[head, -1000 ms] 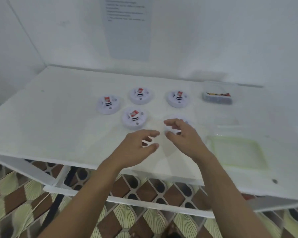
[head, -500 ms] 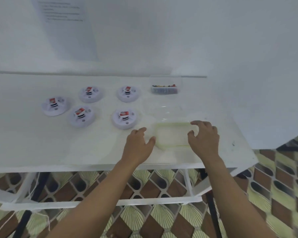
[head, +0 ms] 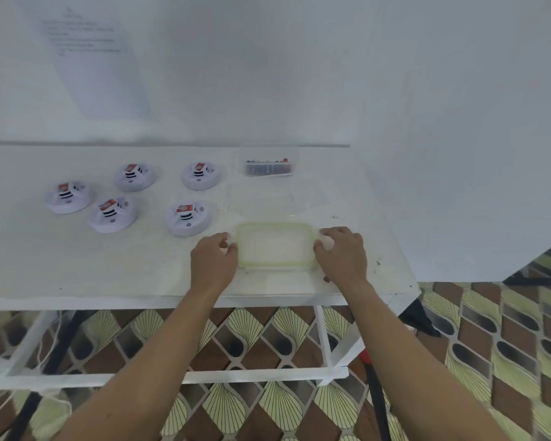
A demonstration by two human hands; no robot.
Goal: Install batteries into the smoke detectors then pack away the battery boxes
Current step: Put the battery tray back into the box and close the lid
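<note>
Head view has you looking down on a white tabletop (head: 109,265) that runs back to a plain white wall (head: 299,74) at twelve o'clock, with more white wall closing its three o'clock side. A sheet of paper (head: 99,65) hangs on the wall toward eleven o'clock; its printed lines are too blurred to read.

Five round white smoke detectors (head: 188,218) sit in a loose cluster from nine to eleven o'clock of the tabletop. Each is apart from its neighbours and has a red-marked piece and black bars on top. The battery box (head: 269,167), clear-walled with small dark and red items inside, stands at the back edge near the wall, at about one o'clock.

Nearer to you, at six o'clock of that box and well apart from it, a green-rimmed lid (head: 275,246) lies flat on the tabletop. Your left hand (head: 215,262) has its fingers curled onto the lid's nine o'clock end, and your right hand (head: 341,256) does the same at its three o'clock end, so both are gripping it by the short edges.

Below the front edge a white frame (head: 252,375) shows. Under that, the floor (head: 506,345) is tiled in brown diamonds, pale green fans and dark ovals.
</note>
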